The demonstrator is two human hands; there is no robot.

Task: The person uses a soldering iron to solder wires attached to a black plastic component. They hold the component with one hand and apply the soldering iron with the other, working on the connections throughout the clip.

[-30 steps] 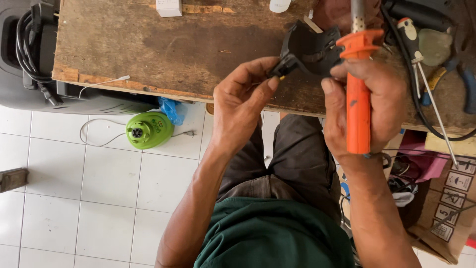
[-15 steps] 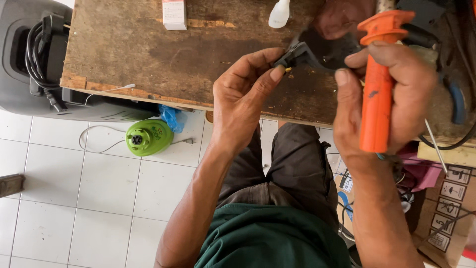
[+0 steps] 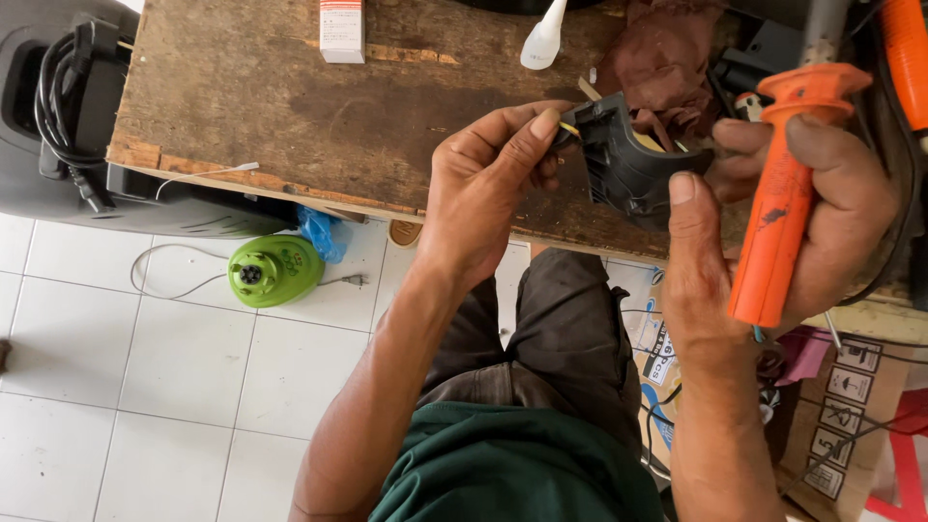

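My right hand point(image 3: 773, 222) is closed around the orange handle of a screwdriver point(image 3: 785, 208), held upright, and its thumb and fingers also steady a curved black plastic housing part point(image 3: 628, 169) above the workbench edge. My left hand point(image 3: 493, 184) pinches a small yellowish piece at the left end of that black part, thumb and forefinger tips together. The screwdriver's grey shaft point(image 3: 822, 34) rises out of the top of the view.
Worn wooden workbench point(image 3: 290, 106) with a small white-and-red box point(image 3: 340, 29), a white squeeze bottle point(image 3: 543, 39) and a reddish rag point(image 3: 667, 58). On the tiled floor lies a green round device point(image 3: 274, 271); a dark grey machine with coiled cable point(image 3: 68, 106) stands at left; cardboard box point(image 3: 851, 406) at right.
The view has shifted so the hands sit lower and closer. The screwdriver and black part stay in my right hand; my left fingers keep pinching the part's end.
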